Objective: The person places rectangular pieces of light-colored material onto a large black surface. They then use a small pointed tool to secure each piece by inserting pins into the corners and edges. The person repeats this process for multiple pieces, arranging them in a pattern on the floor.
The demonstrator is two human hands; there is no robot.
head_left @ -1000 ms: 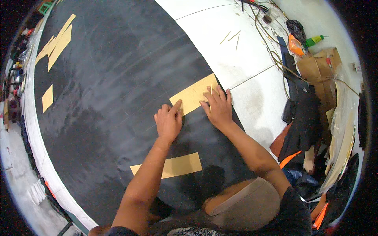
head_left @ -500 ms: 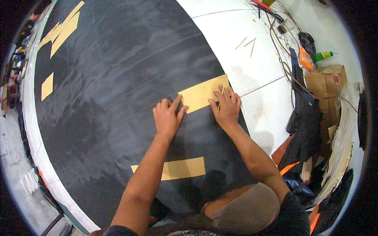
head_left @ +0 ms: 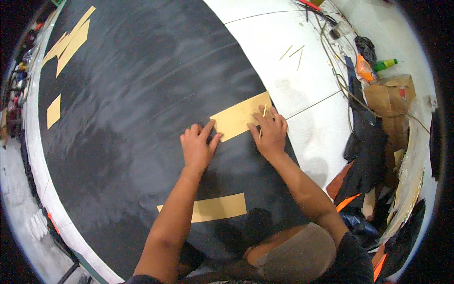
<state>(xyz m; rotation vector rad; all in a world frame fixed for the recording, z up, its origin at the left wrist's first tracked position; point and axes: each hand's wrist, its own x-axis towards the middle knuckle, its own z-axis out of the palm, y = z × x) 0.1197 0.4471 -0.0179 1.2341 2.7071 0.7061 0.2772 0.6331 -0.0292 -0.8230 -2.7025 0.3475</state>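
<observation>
A tan rectangular card piece lies flat on a large black sheet, close to the sheet's right edge. At the card's left end, my left hand rests with fingers spread. Its index finger and thumb touch the card's corners. My right hand lies over the card's right part, its fingertips on the surface. A thin pale yellow stick is held between the fingers of that hand; part of it is hidden behind them. Another tan strip lies nearer to me, partly covered by my left forearm.
More tan pieces lie at the far left of the sheet, with a small one below. Several thin sticks are on the white surface at right. Beyond are cables, a green bottle, a cardboard box and dark scraps.
The whole view has shifted slightly left. Both hands stay at the two ends of the card, and the stick remains in my right hand.
</observation>
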